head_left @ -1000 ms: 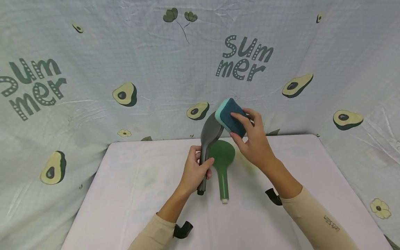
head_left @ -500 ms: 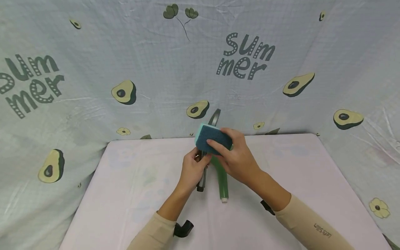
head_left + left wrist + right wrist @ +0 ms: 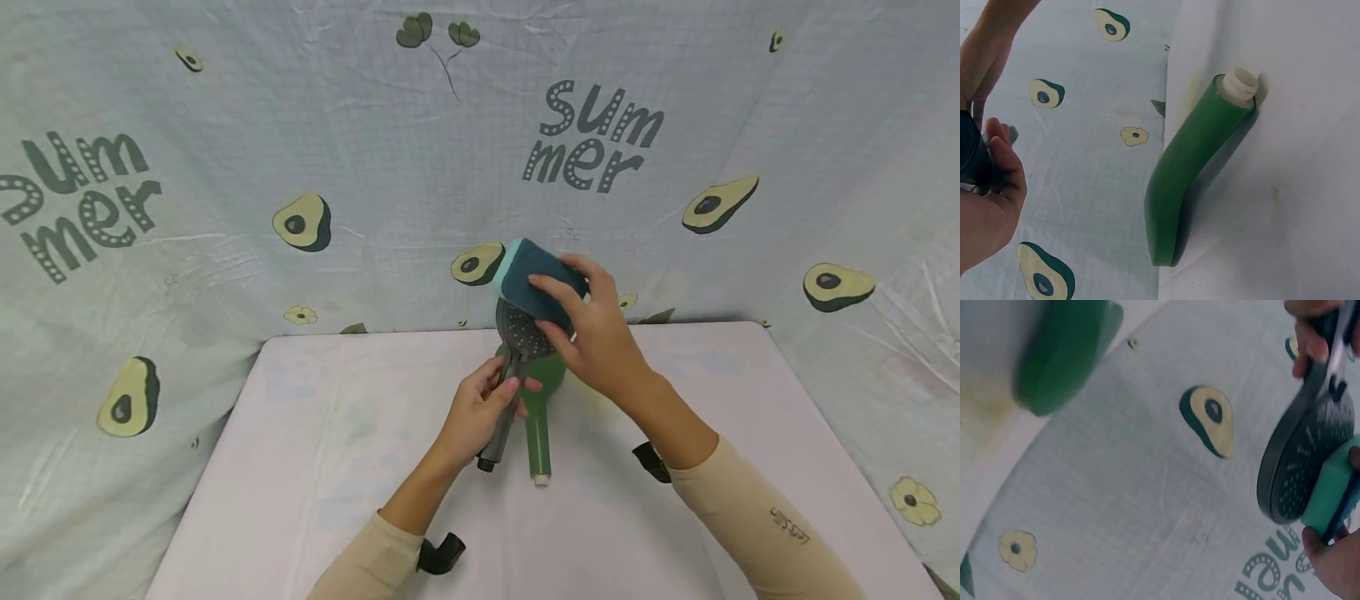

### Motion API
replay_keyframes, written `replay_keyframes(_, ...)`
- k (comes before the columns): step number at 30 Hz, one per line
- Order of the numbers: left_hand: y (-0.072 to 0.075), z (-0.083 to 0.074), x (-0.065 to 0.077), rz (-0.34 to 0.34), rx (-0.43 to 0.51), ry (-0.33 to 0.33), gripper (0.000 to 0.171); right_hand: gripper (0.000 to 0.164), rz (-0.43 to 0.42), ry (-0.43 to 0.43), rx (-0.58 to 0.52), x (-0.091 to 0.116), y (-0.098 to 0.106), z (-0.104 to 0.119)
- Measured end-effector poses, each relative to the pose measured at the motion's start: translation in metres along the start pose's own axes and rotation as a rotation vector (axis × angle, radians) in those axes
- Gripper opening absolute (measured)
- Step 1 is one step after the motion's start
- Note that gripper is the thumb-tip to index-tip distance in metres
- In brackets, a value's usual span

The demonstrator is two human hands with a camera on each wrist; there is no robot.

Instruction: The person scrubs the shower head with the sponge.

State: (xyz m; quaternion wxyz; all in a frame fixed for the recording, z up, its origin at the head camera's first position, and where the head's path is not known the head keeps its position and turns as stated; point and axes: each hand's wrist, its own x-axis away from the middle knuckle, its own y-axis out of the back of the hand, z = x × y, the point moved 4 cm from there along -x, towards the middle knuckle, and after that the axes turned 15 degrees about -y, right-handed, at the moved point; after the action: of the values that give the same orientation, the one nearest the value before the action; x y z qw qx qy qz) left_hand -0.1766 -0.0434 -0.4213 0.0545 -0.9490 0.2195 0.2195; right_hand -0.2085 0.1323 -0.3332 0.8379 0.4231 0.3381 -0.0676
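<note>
My left hand [image 3: 480, 410] grips the handle of a dark grey shower head [image 3: 517, 332], its nozzle face turned toward the sponge. In my right hand [image 3: 603, 342] is a two-layer sponge [image 3: 543, 279], dark blue on one side and light teal on the other, pinched between thumb and fingers. The right wrist view shows the teal side of the sponge [image 3: 1331, 489] right at the nozzle face of the shower head [image 3: 1297, 465]. Behind them a green shower head [image 3: 538, 433] lies on the table, its white threaded end toward me; its head is partly hidden.
The table [image 3: 315, 467] has a pale pinkish cover. Behind it hangs a light cloth [image 3: 375, 167] printed with avocados and lettering. A black curved piece [image 3: 441, 554] shows beside the left forearm, and another black piece [image 3: 651, 462] beside the right one.
The sponge moved down and left across the grey shower head, then back up and right. The grey shower head has turned so its nozzle face now shows. The green one stays in place.
</note>
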Motion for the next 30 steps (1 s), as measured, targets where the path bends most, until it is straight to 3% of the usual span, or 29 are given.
replay_keyframes(7, -0.002, 0.002, 0.0, 0.035, -0.022, 0.007, 0.046, 0.057, -0.002, -0.028, 0.006, -0.016, 0.017, -0.008)
replay_keyframes(14, -0.004, 0.01, 0.001, 0.02, 0.027, 0.036, 0.045, 0.058, 0.106, 0.183, 0.098, 0.006, -0.003, 0.007)
replay_keyframes(23, -0.002, 0.008, 0.002, -0.058, 0.004, 0.041, 0.038, 0.063, 0.191, 0.336, 0.22, 0.031, -0.011, 0.024)
replay_keyframes(30, -0.005, 0.006, 0.003, -0.005, 0.009, 0.024, 0.04, 0.06, 0.103, 0.342, 0.299, 0.02, -0.001, 0.026)
